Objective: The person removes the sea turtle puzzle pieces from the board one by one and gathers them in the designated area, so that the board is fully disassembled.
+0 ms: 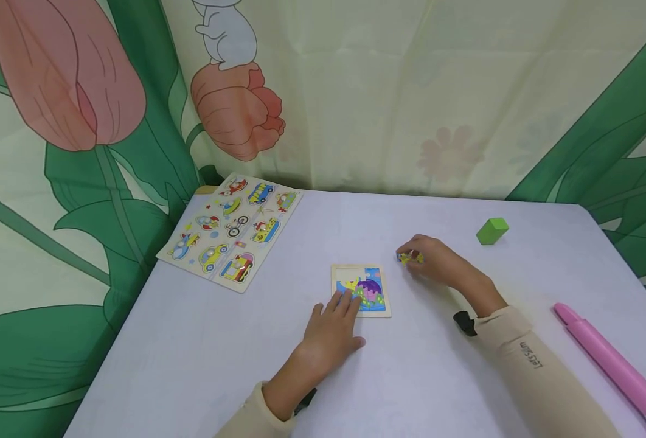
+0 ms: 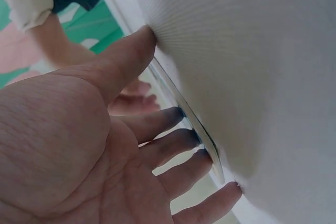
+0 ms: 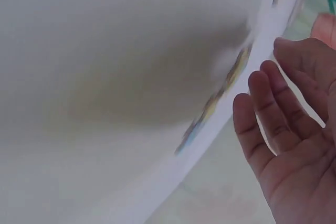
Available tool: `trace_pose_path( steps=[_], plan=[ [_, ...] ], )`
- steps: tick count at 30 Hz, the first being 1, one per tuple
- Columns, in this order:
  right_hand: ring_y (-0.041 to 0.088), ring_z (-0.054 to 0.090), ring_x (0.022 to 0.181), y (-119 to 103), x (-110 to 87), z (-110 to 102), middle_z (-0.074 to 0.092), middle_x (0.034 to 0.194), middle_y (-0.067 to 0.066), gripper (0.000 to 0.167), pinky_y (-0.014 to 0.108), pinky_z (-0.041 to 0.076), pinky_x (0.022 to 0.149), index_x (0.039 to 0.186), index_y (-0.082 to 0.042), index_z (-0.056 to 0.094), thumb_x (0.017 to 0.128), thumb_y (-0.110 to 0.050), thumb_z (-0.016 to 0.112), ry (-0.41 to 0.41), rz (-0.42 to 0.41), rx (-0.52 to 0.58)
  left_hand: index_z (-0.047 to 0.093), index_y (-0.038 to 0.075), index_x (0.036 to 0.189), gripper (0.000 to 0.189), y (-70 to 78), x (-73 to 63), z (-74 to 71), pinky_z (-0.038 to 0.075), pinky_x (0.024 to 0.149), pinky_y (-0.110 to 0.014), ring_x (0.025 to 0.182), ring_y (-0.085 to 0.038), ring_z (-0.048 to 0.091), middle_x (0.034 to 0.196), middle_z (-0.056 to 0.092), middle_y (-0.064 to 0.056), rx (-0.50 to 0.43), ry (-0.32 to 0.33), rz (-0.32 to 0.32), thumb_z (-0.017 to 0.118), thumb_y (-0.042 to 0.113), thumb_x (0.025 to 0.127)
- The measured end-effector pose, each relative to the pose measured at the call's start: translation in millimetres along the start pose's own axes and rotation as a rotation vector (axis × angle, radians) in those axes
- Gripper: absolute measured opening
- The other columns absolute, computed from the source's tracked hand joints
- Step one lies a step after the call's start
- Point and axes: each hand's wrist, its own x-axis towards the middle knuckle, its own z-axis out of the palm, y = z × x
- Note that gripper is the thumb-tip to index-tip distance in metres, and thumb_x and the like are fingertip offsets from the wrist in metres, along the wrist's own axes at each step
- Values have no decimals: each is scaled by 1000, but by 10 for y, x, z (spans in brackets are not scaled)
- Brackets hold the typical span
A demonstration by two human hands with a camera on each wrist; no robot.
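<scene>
A small square picture puzzle in a wooden frame (image 1: 378,314) lies on the white table, with a pale gap at the upper left of its picture. My left hand (image 1: 331,331) rests its spread fingertips on the puzzle's lower left; in the left wrist view, fingers (image 2: 181,169) touch the thin board's edge. To the right of the puzzle, small colourful puzzle pieces (image 1: 405,258) lie on the table, partly covered by my right hand (image 1: 435,258). The right wrist view shows its loosely bent fingers (image 3: 275,111) just apart from the pieces (image 3: 215,100), with nothing held.
A larger board with vehicle pictures (image 1: 224,234) lies at the back left. A green block (image 1: 492,231) stands at the back right. A long pink object (image 1: 610,362) lies along the right side. A printed curtain (image 1: 367,97) hangs behind the table.
</scene>
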Motion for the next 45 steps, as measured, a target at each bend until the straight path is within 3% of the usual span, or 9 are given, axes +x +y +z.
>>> trace_pose_path(
  steps=[6,13,19,31,38,41,45],
  plan=[
    [22,63,93,-306,92,228,68,104,7,24,42,54,87,118,2,74,94,0,69,-29,-146,5,44,11,155,75,24,9,-23,38,113,-53,150,-27,34,161,40,-9,-9,-1,-7,75,42,94],
    [20,62,92,-435,104,329,64,105,6,28,39,54,87,118,-6,77,93,0,70,-62,-116,-1,44,12,156,76,36,17,-22,40,112,-53,150,-26,34,161,40,-8,23,-12,-11,74,45,94],
    [20,61,93,-435,97,344,63,105,4,23,40,53,86,109,-11,81,93,1,71,-51,-146,8,43,11,156,76,28,9,-43,40,112,-53,150,-27,34,162,40,-8,35,-19,-14,73,45,94],
    [24,58,100,-424,79,363,60,108,7,22,42,52,92,106,-9,76,94,7,66,-29,-191,45,45,12,155,78,56,28,-57,44,108,-51,147,-26,39,159,44,-7,94,-7,-8,74,47,93],
    [24,57,99,-418,83,363,60,108,7,24,42,52,91,105,-9,77,94,7,65,-27,-185,64,44,22,157,66,88,83,-46,48,99,-45,135,-22,48,148,51,-1,257,78,40,58,53,101],
    [25,57,100,-424,86,366,60,110,7,23,41,52,92,107,-10,77,95,6,65,-46,-168,67,45,25,156,63,117,104,-51,49,96,-44,131,-21,49,147,51,1,322,80,37,55,55,102],
    [24,57,97,-433,82,349,61,111,9,36,40,53,90,129,-4,67,94,4,69,-68,-128,77,44,25,157,64,151,115,-60,49,96,-44,131,-21,48,148,50,2,349,50,27,54,55,102]
  ],
)
